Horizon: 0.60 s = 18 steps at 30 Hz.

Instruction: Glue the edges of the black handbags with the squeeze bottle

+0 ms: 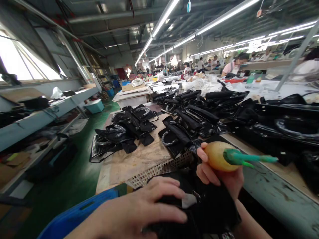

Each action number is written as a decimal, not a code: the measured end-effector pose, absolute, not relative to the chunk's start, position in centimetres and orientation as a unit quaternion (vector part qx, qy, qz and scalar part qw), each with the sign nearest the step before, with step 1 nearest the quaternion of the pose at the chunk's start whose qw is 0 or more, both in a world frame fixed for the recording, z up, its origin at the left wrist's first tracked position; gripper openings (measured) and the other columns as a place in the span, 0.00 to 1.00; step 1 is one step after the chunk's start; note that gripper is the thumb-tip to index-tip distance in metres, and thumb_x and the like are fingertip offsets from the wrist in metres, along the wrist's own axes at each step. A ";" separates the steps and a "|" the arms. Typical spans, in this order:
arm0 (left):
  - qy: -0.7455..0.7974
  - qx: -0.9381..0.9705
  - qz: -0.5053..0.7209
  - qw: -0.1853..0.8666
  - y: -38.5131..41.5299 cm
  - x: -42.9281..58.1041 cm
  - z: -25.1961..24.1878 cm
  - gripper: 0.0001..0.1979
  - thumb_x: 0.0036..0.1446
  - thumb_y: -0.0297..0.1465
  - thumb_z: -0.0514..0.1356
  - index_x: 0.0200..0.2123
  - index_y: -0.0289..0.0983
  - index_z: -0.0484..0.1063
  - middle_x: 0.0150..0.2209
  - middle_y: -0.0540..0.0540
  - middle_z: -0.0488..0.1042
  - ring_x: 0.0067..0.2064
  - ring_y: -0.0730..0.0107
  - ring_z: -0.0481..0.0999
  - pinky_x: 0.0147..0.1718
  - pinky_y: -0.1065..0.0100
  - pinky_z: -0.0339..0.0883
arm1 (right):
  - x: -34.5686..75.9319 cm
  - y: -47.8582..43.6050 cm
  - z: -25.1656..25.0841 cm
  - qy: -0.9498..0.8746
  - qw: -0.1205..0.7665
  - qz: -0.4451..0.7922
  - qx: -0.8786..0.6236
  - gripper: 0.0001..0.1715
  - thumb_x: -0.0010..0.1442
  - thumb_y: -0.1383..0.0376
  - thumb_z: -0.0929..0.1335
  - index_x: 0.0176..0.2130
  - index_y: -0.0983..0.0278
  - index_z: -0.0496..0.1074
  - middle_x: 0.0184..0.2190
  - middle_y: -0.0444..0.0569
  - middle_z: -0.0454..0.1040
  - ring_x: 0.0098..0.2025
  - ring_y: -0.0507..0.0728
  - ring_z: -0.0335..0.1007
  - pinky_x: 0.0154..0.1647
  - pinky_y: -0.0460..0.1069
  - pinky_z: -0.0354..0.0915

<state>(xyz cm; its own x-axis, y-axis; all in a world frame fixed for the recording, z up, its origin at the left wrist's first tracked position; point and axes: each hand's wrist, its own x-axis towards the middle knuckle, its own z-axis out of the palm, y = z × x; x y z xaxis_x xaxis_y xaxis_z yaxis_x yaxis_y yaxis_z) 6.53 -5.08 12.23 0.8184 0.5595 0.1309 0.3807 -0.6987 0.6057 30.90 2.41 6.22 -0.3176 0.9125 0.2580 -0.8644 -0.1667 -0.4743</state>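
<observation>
My right hand (224, 179) is wrapped round a yellowish squeeze bottle (215, 156), whose long green nozzle points to the right. Below it lies a black bag piece (211, 205) with a small whitish patch (188, 201) and a bit of metal near its middle. My left hand (152, 199) rests over the left side of this black piece, fingers stretched out and slightly apart. Part of the piece is hidden under that hand.
A white perforated basket (149, 174) and a blue plastic crate (79, 212) stand close by. Black bag parts lie in piles (127, 127) on the wooden table (119, 169) and further right (189, 119). Other people (234, 64) work at the back right.
</observation>
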 end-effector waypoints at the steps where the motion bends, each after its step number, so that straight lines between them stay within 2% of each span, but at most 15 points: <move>1: 0.302 0.868 0.186 0.348 -4.6 5.2 11.9 0.27 0.59 0.29 0.61 0.62 0.45 0.65 0.67 0.42 0.63 0.68 0.53 0.62 0.65 0.51 0.60 | 30.7 2.1 6.5 -0.278 0.571 0.772 -0.039 0.33 0.60 0.38 0.68 0.49 0.61 0.75 0.34 0.42 0.65 0.14 0.43 0.33 0.14 0.46 0.45; 3: 0.400 0.765 0.266 0.429 -3.4 3.3 9.9 0.28 0.62 0.34 0.61 0.65 0.48 0.61 0.69 0.42 0.61 0.68 0.52 0.62 0.65 0.46 0.58 | 30.3 1.8 6.7 -0.272 0.556 0.785 -0.029 0.34 0.61 0.38 0.67 0.49 0.62 0.75 0.33 0.42 0.64 0.14 0.43 0.33 0.14 0.46 0.43; 4: 0.439 0.728 0.269 0.454 -2.7 3.0 8.6 0.32 0.61 0.36 0.62 0.67 0.49 0.58 0.69 0.42 0.60 0.68 0.51 0.61 0.66 0.44 0.55 | 30.2 1.8 6.6 -0.269 0.551 0.789 -0.025 0.35 0.60 0.38 0.67 0.49 0.62 0.74 0.33 0.42 0.64 0.13 0.42 0.32 0.14 0.46 0.42; 7: 0.463 0.677 0.244 0.518 -0.6 4.2 4.8 0.41 0.56 0.40 0.68 0.70 0.45 0.55 0.65 0.40 0.66 0.65 0.50 0.65 0.65 0.46 0.54 | 29.8 2.1 5.7 -0.258 0.545 0.798 -0.018 0.34 0.57 0.41 0.71 0.50 0.63 0.74 0.33 0.41 0.64 0.13 0.41 0.32 0.13 0.46 0.41; 10: 0.469 0.649 0.242 0.548 0.7 7.0 3.0 0.45 0.42 0.37 0.76 0.64 0.41 0.65 0.56 0.43 0.75 0.56 0.53 0.73 0.58 0.54 0.64 | 29.9 2.7 4.8 -0.248 0.559 0.791 -0.018 0.35 0.54 0.44 0.75 0.50 0.65 0.74 0.34 0.41 0.65 0.13 0.40 0.30 0.11 0.45 0.40; 12: 0.495 0.630 0.269 0.535 0.7 8.3 2.8 0.34 0.39 0.33 0.77 0.53 0.38 0.74 0.45 0.48 0.79 0.46 0.59 0.77 0.48 0.62 0.71 | 30.3 3.1 4.6 -0.251 0.583 0.772 -0.042 0.34 0.55 0.43 0.73 0.50 0.65 0.75 0.34 0.42 0.65 0.14 0.41 0.31 0.11 0.45 0.45; 14: 0.506 0.662 0.278 0.479 -0.1 8.9 3.2 0.17 0.47 0.34 0.73 0.41 0.36 0.77 0.35 0.51 0.79 0.37 0.66 0.77 0.38 0.68 0.70 | 31.0 3.6 4.8 -0.265 0.615 0.737 -0.089 0.32 0.59 0.42 0.70 0.48 0.64 0.76 0.35 0.44 0.68 0.14 0.42 0.36 0.13 0.45 0.51; 16: 0.462 0.776 0.262 0.341 -1.5 9.2 4.0 0.06 0.59 0.33 0.66 0.36 0.36 0.77 0.29 0.51 0.77 0.30 0.70 0.75 0.30 0.71 0.66 | 31.7 4.1 5.1 -0.279 0.648 0.695 -0.139 0.30 0.63 0.42 0.68 0.45 0.64 0.77 0.35 0.49 0.71 0.14 0.44 0.43 0.15 0.46 0.55; 18: 0.362 0.892 0.234 0.132 -2.9 9.8 4.8 0.08 0.65 0.29 0.58 0.34 0.36 0.75 0.24 0.50 0.73 0.24 0.71 0.70 0.23 0.69 0.60 | 32.2 4.5 5.3 -0.280 0.669 0.666 -0.175 0.29 0.65 0.42 0.66 0.41 0.64 0.78 0.35 0.51 0.74 0.14 0.44 0.47 0.15 0.45 0.55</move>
<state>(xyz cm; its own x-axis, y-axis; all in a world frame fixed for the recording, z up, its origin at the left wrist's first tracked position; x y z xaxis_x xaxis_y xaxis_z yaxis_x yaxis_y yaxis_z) 9.80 -2.94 4.84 0.6277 0.7085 0.3225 0.5848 -0.7026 0.4055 32.17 4.51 5.29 -0.0433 0.9889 0.1418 -0.7935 0.0522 -0.6063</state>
